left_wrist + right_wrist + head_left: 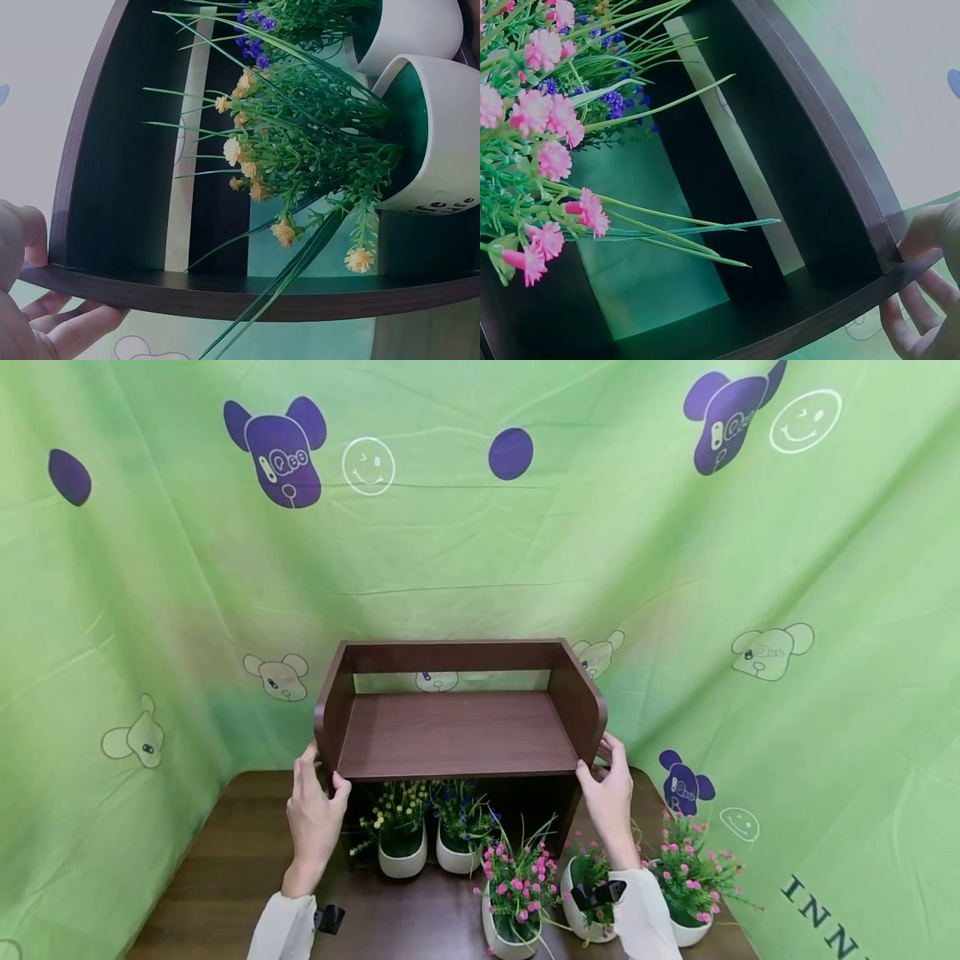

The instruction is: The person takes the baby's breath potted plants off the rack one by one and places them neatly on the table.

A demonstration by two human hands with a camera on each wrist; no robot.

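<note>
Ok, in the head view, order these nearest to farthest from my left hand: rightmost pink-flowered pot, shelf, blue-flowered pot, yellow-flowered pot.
From your left hand:
1. Shelf, gripped at its left side.
2. Yellow-flowered pot, to the hand's right.
3. Blue-flowered pot, right of the yellow one.
4. Pink-flowered pot, far right.

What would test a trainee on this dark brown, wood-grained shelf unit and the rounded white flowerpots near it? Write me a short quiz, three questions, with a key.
1. Short answer: where do the bare left hand and right hand grip the dark brown, wood-grained shelf unit?
2. Multiple choice: how many rounded white flowerpots show in the head view? A) three B) five C) seven
3. True or false: a flowerpot stands on the shelf unit's upper board.

Key:
1. At opposite ends, near its front corners.
2. B
3. False; that board is bare.
</note>
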